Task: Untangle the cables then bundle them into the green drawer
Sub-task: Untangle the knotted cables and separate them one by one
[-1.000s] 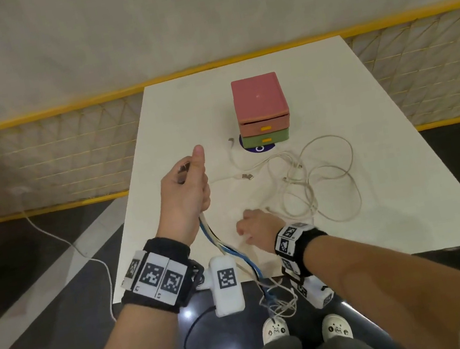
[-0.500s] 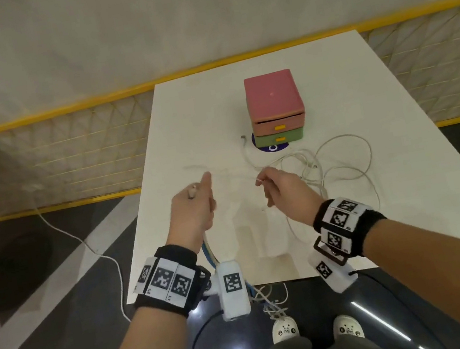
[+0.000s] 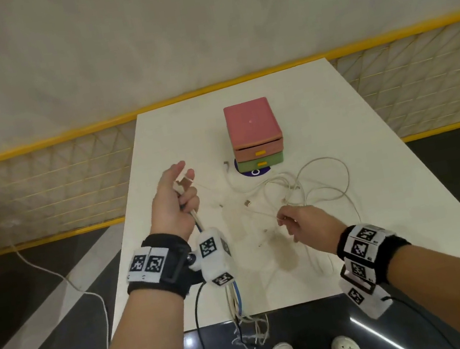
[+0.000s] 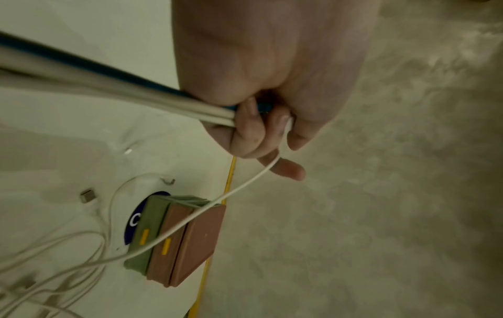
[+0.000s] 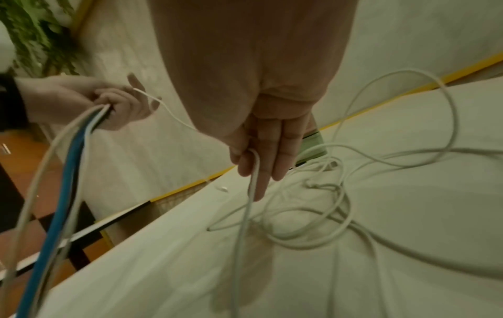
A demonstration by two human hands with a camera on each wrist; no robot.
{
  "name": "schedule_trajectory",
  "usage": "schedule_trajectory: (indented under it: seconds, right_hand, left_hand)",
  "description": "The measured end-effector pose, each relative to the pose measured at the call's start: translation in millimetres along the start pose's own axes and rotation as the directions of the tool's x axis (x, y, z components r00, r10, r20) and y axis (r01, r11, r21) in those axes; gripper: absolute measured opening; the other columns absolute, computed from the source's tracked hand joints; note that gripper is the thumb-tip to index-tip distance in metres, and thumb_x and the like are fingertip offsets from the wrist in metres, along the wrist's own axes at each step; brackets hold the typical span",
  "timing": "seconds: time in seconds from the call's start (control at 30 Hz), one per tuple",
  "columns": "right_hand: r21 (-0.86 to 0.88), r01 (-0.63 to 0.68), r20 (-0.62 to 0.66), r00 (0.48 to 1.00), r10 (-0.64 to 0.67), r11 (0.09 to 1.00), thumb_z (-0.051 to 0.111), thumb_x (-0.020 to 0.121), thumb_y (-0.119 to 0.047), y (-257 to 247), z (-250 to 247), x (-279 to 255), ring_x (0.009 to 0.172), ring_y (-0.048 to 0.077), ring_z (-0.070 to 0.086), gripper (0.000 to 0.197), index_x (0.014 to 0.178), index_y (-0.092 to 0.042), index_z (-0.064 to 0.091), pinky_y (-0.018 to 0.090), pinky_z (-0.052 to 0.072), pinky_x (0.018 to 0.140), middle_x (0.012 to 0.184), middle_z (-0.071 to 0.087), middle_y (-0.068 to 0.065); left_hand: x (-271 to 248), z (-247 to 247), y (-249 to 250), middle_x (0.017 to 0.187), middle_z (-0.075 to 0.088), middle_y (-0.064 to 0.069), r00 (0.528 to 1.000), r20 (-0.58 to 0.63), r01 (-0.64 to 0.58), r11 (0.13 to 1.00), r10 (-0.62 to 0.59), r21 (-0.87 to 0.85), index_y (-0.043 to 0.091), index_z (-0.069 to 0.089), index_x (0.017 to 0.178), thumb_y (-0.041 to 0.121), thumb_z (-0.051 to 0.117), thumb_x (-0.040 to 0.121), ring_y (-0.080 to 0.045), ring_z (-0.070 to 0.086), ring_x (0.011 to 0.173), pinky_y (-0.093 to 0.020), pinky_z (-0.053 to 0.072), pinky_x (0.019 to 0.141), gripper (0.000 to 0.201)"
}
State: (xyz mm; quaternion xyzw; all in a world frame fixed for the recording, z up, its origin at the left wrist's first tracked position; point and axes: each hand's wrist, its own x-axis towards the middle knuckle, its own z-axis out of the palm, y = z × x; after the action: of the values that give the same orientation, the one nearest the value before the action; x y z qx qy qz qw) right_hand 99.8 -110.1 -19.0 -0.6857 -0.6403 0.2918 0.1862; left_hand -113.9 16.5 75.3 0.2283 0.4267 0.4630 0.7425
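Observation:
My left hand [image 3: 185, 179] is raised over the table's left side and grips a bundle of white and blue cables [image 3: 234, 299] that hangs off the front edge. Its thumb and forefinger also pinch the end of a thin white cable [image 4: 245, 182]. That cable runs to my right hand [image 3: 284, 220], which holds it between its fingers [image 5: 261, 172] just above the table. A tangle of white cables [image 3: 302, 189] lies right of centre. Behind it stands the drawer unit, with the green drawer [image 3: 260, 162] at the bottom, closed.
The pink drawer [image 3: 258, 149] sits above the green one, on a blue round sticker [image 3: 254, 172]. A loose USB plug [image 3: 247, 202] lies mid-table. The white table [image 3: 397, 206] ends just in front of me; a white cord [image 3: 66, 283] lies on the floor at left.
My right hand rose from the front of the table to my left hand, then drew back to the right with the thin white cable. My left hand kept hold of the bundle.

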Motion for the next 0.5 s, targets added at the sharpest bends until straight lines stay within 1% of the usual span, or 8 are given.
schedule_trajectory:
  seconds: [0.07, 0.13, 0.23, 0.33, 0.37, 0.4, 0.47, 0.5]
  right_hand:
    - [-0.047, -0.025, 0.000, 1.000, 0.025, 0.999, 0.037, 0.097, -0.012, 9, -5, 3, 0.072, 0.015, 0.056, 0.022, 0.101, -0.014, 0.058, 0.029, 0.048, 0.072, 0.073, 0.049, -0.016]
    - [-0.097, -0.055, -0.016, 0.998, 0.054, 0.994, 0.037, 0.097, -0.013, 16, -9, 8, 0.072, 0.018, 0.057, 0.022, 0.101, -0.014, 0.059, 0.033, 0.049, 0.073, 0.077, 0.056, -0.009]
    - [-0.177, -0.118, -0.067, 0.992, 0.108, 0.977, 0.039, 0.096, -0.012, 28, -14, 17, 0.076, 0.023, 0.059, 0.022, 0.101, -0.014, 0.060, 0.033, 0.046, 0.070, 0.090, 0.068, 0.005]
    - [-0.220, -0.205, -0.055, 0.979, 0.198, 0.954, 0.041, 0.093, -0.010, 33, -23, 27, 0.083, 0.028, 0.061, 0.024, 0.103, -0.016, 0.062, 0.028, 0.042, 0.068, 0.099, 0.069, 0.009]
    - [-0.223, -0.213, -0.035, 0.977, 0.210, 0.951, 0.042, 0.093, -0.010, 31, -27, 31, 0.087, 0.028, 0.062, 0.024, 0.105, -0.016, 0.062, 0.028, 0.043, 0.070, 0.103, 0.068, 0.009]
    - [-0.219, -0.194, -0.019, 0.981, 0.194, 0.956, 0.043, 0.092, -0.011, 26, -31, 36, 0.095, 0.028, 0.062, 0.026, 0.110, -0.015, 0.062, 0.028, 0.045, 0.076, 0.109, 0.067, 0.009]
    - [-0.187, -0.090, -0.032, 0.996, 0.086, 0.978, 0.048, 0.090, -0.016, 13, -41, 43, 0.112, 0.028, 0.059, 0.036, 0.125, -0.015, 0.057, 0.033, 0.046, 0.094, 0.126, 0.061, 0.006]
    - [-0.130, -0.026, -0.069, 0.997, 0.017, 0.991, 0.050, 0.089, -0.019, 1, -46, 46, 0.117, 0.026, 0.057, 0.041, 0.130, -0.015, 0.053, 0.034, 0.044, 0.099, 0.131, 0.059, 0.005]
  left_hand:
    - [5, 2, 5, 0.069, 0.054, 0.004, 1.000, 0.018, -0.023, 1.000, 0.023, -0.006, 0.016, 0.060, 0.105, 0.039, 0.053, 0.098, -0.004, 0.024, 0.035, -0.016, 0.020, 0.031, 0.025]
    - [6, 7, 7, 0.072, 0.057, 0.003, 0.997, 0.004, -0.075, 0.995, 0.075, 0.067, 0.018, 0.060, 0.110, 0.044, 0.052, 0.098, -0.004, 0.024, 0.037, -0.016, 0.020, 0.033, 0.030]
    - [4, 16, 4, 0.085, 0.066, -0.002, 0.986, -0.048, -0.148, 0.969, 0.160, 0.196, 0.018, 0.060, 0.112, 0.036, 0.055, 0.098, -0.006, 0.024, 0.040, -0.017, 0.021, 0.036, 0.023]
    - [2, 23, -1, 0.088, 0.072, -0.005, 0.972, -0.070, -0.200, 0.949, 0.223, 0.242, 0.017, 0.059, 0.110, 0.023, 0.056, 0.097, -0.009, 0.023, 0.042, -0.018, 0.023, 0.036, 0.014]
    - [2, 27, -3, 0.087, 0.072, -0.005, 0.969, -0.065, -0.212, 0.939, 0.238, 0.269, 0.017, 0.060, 0.107, 0.021, 0.056, 0.097, -0.010, 0.023, 0.042, -0.019, 0.023, 0.037, 0.011]
    - [1, 29, -4, 0.084, 0.073, -0.003, 0.966, -0.057, -0.223, 0.925, 0.252, 0.306, 0.017, 0.061, 0.104, 0.018, 0.056, 0.097, -0.010, 0.023, 0.042, -0.019, 0.022, 0.038, 0.009]
    - [2, 36, -9, 0.082, 0.075, -0.001, 0.962, -0.036, -0.238, 0.893, 0.272, 0.383, 0.016, 0.063, 0.102, 0.014, 0.054, 0.098, -0.010, 0.023, 0.042, -0.019, 0.022, 0.039, 0.011]
    - [2, 39, -12, 0.083, 0.076, -0.001, 0.959, -0.021, -0.248, 0.876, 0.281, 0.414, 0.015, 0.063, 0.104, 0.014, 0.053, 0.098, -0.010, 0.023, 0.042, -0.019, 0.022, 0.039, 0.012]
